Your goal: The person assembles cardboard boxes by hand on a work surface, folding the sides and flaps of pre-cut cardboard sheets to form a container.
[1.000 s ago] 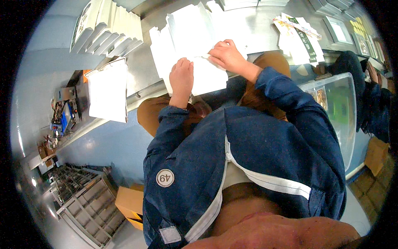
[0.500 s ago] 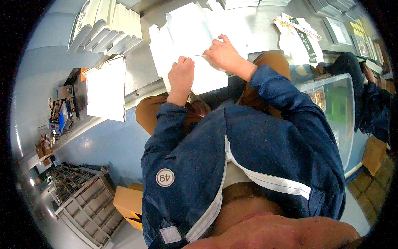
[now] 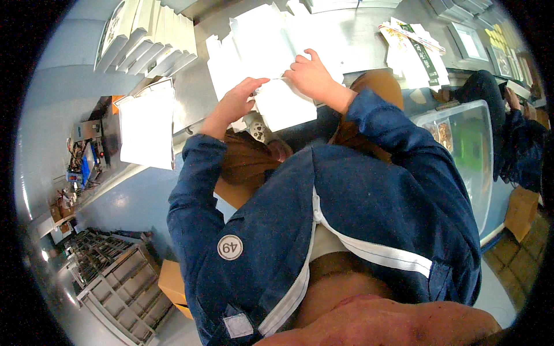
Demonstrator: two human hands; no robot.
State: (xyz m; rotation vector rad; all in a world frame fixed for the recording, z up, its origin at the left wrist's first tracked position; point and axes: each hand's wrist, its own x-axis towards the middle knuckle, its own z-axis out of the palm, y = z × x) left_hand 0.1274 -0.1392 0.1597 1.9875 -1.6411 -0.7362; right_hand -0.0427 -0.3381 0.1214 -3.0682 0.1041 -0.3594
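Observation:
A white paper sheet [image 3: 285,106], possibly folded, hangs over the near table edge above my lap. My right hand [image 3: 311,76] is closed on its upper edge in a pinch, with one finger raised. At the sheet's upper left corner is my left hand [image 3: 232,105], its fingers stretched out and the thumb apart from them. The fingertips reach the sheet's edge; whether they press on it I cannot tell. Beyond both hands lies a spread pile of white papers [image 3: 254,37], overexposed in places.
Thick white booklets [image 3: 153,40] stand in a row at the far left. Near them, white sheets [image 3: 147,124] overhang the table edge. Printed leaflets [image 3: 412,55] lie to the right. A clear plastic bin [image 3: 461,150] is beside my right arm; another person's dark sleeve [image 3: 522,150] is beyond it.
My left hand has swung left and its fingers have straightened from a curl; my left elbow has moved outward. The right hand keeps its grip on the sheet in nearly the same place.

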